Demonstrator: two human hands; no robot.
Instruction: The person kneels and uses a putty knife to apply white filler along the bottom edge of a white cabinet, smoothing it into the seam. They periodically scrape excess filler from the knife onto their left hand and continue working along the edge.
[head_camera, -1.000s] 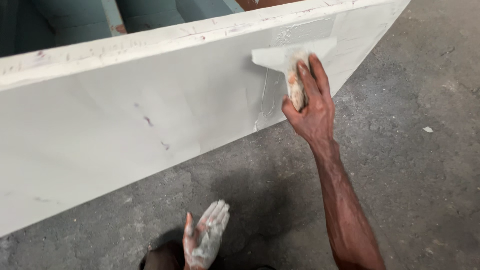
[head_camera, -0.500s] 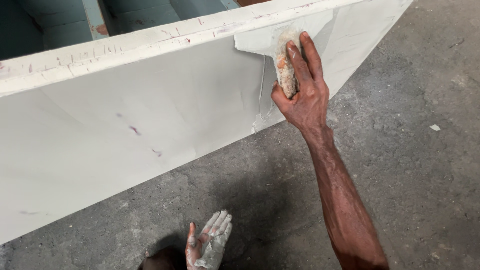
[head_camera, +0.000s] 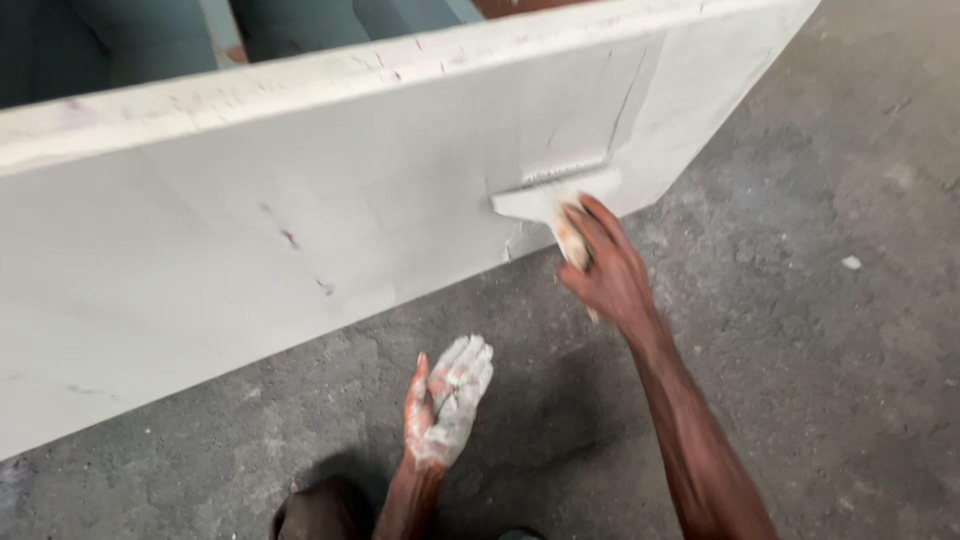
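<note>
Head view — scraper (head_camera: 545, 200) lower, seemingly

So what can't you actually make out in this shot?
- Scraper handle: head view, hidden by the right hand.
- Board: ends cut off by the left and top edges.
- Left hand: paste-smeared; whether the palm holds a lump is unclear.
- Above the board: only blurred green shapes.
</note>
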